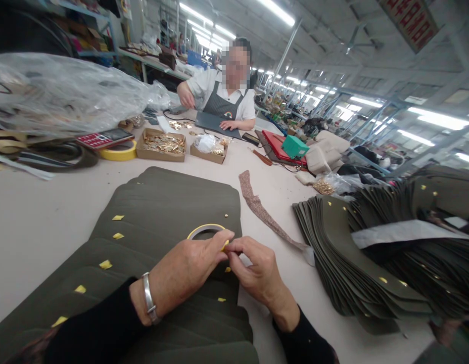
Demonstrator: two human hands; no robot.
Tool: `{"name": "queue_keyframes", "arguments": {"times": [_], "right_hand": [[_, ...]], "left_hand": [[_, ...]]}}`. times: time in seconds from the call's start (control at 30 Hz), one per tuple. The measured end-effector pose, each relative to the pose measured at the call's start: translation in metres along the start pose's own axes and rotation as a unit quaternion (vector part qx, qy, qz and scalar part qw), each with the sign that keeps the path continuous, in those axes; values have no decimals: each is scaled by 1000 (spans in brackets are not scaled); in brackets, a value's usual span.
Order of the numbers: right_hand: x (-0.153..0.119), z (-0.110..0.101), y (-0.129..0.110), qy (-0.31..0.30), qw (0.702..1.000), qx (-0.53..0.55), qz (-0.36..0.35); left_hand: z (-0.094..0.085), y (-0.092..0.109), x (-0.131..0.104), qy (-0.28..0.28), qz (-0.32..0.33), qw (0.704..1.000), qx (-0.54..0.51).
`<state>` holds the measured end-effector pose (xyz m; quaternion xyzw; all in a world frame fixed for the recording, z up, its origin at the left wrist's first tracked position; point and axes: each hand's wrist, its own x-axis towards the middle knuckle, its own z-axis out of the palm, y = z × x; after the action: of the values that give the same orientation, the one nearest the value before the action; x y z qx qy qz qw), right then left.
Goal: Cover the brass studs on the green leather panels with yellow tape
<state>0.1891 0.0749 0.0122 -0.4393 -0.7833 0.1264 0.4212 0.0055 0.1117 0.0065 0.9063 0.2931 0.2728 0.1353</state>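
My left hand [187, 268] is closed on a roll of yellow tape [207, 228], whose rim rises behind the fingers. Touching it at the tape's end, my right hand [257, 265] pinches the tape between thumb and forefinger. Both are above overlapping dark olive panels [174, 197] fanned across the table. Several small yellow tape pieces [105, 264] dot the panels' left side, and a few more lie near their right edge. A small gold stud [226, 216] shows near the top right of the panels.
A brown fabric strip [263, 212] lies right of the panels, beside a thick stack of olive pieces [329, 253]. Boxes of gold hardware [160, 144] and another yellow roll [119, 151] stand behind. Across the table [48, 212], a person [223, 101] handles a dark panel.
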Motion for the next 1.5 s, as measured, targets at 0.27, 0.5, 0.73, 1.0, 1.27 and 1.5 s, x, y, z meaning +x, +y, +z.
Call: {"name": "queue_keyframes", "arguments": {"times": [0.27, 0.5, 0.73, 1.0, 1.27, 1.5], "right_hand": [[-2, 6, 0, 56, 995, -75, -21], [0, 12, -8, 59, 978, 40, 194], [2, 5, 25, 9, 867, 233, 440], [0, 9, 30, -72, 921, 78, 375], [10, 14, 24, -108, 956, -96, 254], [-4, -1, 28, -81, 981, -145, 98]], "left_hand": [[-7, 6, 3, -50, -36, 998, -1], [-4, 9, 1, -2, -20, 998, 65], [-6, 11, 3, -49, -42, 990, 122], [-6, 7, 7, -162, -102, 971, 140], [-10, 11, 7, -172, -102, 970, 136], [-9, 9, 6, -151, -91, 975, 138]]}}
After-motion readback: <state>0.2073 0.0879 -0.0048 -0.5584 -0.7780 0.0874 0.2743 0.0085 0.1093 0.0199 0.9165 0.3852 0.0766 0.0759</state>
